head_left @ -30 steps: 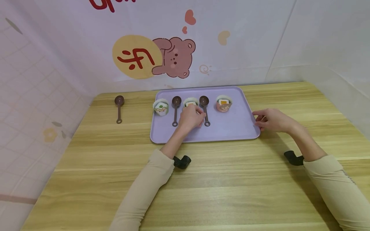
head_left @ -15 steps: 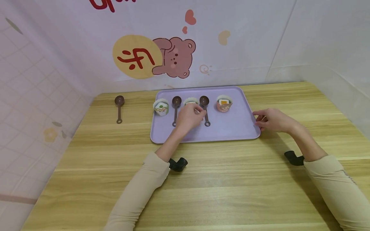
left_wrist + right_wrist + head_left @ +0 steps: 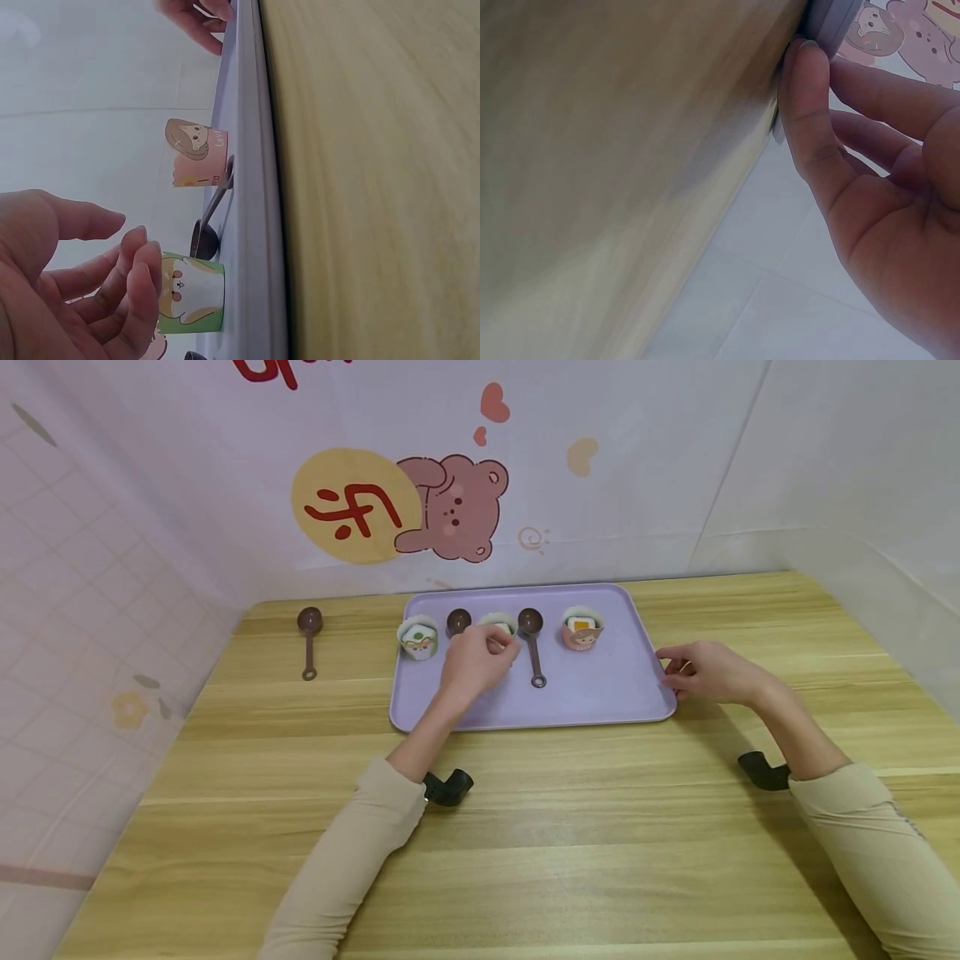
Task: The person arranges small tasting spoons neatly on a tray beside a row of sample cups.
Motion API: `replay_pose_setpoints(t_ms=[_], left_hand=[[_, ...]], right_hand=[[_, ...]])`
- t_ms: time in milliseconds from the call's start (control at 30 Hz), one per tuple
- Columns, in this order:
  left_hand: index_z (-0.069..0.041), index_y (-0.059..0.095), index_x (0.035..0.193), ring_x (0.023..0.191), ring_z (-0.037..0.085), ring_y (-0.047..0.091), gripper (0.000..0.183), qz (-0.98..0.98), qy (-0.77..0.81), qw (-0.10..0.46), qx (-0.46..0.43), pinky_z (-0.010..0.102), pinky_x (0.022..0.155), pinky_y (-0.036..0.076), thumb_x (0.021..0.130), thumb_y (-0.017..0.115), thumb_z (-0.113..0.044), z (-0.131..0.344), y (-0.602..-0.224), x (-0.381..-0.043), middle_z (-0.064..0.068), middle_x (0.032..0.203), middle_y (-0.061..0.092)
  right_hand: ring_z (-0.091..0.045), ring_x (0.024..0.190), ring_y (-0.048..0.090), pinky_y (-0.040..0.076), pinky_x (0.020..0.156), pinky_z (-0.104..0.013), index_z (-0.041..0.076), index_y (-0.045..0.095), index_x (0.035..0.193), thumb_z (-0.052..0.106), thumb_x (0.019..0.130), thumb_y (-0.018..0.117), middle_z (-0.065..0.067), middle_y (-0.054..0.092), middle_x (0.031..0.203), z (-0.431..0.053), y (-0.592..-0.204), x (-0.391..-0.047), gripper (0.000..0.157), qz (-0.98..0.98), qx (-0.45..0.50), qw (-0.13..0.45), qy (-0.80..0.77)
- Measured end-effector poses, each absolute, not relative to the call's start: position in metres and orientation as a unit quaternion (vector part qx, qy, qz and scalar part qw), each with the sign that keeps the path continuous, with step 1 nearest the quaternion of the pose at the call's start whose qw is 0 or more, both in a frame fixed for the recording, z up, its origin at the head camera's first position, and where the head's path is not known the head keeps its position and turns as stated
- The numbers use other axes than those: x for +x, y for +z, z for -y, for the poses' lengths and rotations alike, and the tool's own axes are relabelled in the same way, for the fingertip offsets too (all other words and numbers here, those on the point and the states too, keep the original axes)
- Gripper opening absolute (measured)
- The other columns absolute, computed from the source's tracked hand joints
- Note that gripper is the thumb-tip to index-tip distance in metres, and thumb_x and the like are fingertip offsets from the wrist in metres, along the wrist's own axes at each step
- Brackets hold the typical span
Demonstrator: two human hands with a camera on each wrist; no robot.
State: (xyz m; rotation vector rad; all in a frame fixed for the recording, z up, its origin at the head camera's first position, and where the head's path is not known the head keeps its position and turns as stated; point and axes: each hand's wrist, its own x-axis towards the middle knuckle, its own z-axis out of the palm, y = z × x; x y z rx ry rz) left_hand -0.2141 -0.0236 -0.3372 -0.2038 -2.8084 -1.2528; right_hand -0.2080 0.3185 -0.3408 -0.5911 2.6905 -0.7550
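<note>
My left hand (image 3: 476, 664) hovers over the lilac tray (image 3: 592, 693), fingers loosely bent. In the left wrist view, a gap shows between thumb and fingertips, with nothing held. Just beyond them stands a green paper cupcake cup (image 3: 206, 296) with a dog print, partly hidden by the hand. My right hand (image 3: 708, 672) pinches the tray's right edge; in the right wrist view, the thumb (image 3: 810, 82) lies against the rim. A pink cupcake cup (image 3: 582, 631) and a white-green one (image 3: 418, 640) hold white pieces. Brown scoops (image 3: 531, 623) (image 3: 459, 623) lie between the cups.
A third brown scoop (image 3: 309, 622) lies on the wooden table (image 3: 570, 852), left of the tray. Behind the table hangs a white cloth (image 3: 637, 502) with a bear print. Black wrist devices (image 3: 450, 787) (image 3: 762, 771) protrude from both wrists.
My left hand has drawn back to the left from the middle cup, uncovering the right scoop's handle and covering the left scoop's handle. My right hand keeps its place on the tray edge.
</note>
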Motion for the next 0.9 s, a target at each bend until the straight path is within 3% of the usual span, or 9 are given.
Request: replay_pose_setpoints(t_ms=[667, 900], left_hand=[[-0.006, 0.073, 0.098, 0.077, 0.019, 0.06, 0.018, 0.896, -0.438, 0.031, -0.06, 0.032, 0.068, 0.048, 0.095, 0.07, -0.024, 0.054, -0.338, -0.213, 0.004, 0.084, 0.066], [-0.007, 0.074, 0.1, 0.065, 0.019, 0.057, 0.019, 0.893, -0.445, 0.036, -0.055, 0.029, 0.059, 0.045, 0.093, 0.072, -0.024, 0.064, -0.334, -0.211, 0.006, 0.08, 0.064]], right_hand=[[-0.022, 0.072, 0.07, 0.059, 0.065, -0.031, -0.025, 0.046, 0.132, -0.006, 0.095, 0.062, -0.023, 0.068, 0.097, -0.317, -0.34, -0.207, 0.045, -0.932, -0.204, 0.145, -0.261], [-0.023, 0.073, 0.071, 0.059, 0.065, -0.033, -0.026, 0.045, 0.132, -0.006, 0.095, 0.062, -0.023, 0.068, 0.097, -0.318, -0.341, -0.207, 0.045, -0.932, -0.204, 0.144, -0.262]])
